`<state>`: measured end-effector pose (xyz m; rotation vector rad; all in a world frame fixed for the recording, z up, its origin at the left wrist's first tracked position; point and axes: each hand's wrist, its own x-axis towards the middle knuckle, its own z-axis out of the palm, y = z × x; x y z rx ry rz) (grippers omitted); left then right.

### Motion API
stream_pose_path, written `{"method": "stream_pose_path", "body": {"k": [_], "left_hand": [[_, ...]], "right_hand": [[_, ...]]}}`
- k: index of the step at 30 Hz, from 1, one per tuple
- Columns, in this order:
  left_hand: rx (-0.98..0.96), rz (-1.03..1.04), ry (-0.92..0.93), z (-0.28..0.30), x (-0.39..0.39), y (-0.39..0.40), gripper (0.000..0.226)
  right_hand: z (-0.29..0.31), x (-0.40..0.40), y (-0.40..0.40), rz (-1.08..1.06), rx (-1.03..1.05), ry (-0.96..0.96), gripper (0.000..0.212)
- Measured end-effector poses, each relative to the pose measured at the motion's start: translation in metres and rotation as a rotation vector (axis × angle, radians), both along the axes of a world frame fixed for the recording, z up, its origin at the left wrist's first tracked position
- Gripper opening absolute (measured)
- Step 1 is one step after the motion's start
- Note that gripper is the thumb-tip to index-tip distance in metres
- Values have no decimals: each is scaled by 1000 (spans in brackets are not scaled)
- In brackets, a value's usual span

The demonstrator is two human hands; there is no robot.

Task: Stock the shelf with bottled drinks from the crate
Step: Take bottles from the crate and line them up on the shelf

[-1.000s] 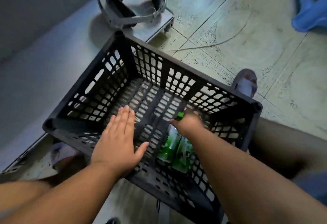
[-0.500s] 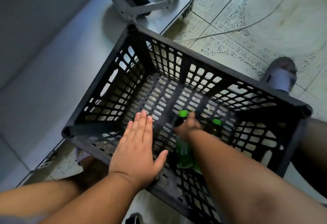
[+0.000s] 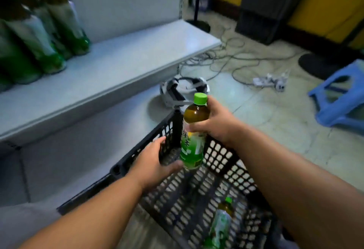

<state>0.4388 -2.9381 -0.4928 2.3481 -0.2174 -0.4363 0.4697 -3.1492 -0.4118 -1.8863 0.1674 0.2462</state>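
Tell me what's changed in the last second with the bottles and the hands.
The right hand has lifted one bottle out of the crate, still in its grip. The left hand has come up with open fingers toward the bottle's base. The second bottle stays in the crate.

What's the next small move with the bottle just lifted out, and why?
Probably carry the bottle left and up to the bare stretch of the shelf, beside the standing bottles. The right hand grips it upright above the crate; the open left hand could steady its base.
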Motion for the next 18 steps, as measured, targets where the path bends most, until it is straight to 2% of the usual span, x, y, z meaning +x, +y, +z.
{"method": "stream_pose_path", "body": {"k": [2,5,8,12,18], "left_hand": [[-112,89,-121,44,16,14,103],[-200,132,-220,103,40,38,118],[-229,185,-258,144,67,67,110],[-208,243,-334,161,108,104,106],[-113,311,-343,141,160,150,128]], "right_hand": [[54,15,20,76,23,-118,74],[118,34,56,202,-12,-251,62],[160,61,93,291,-31,-362,56],[173,110,131,408,-11,-379,53],[158,179,179,496,78,-364,52]]}}
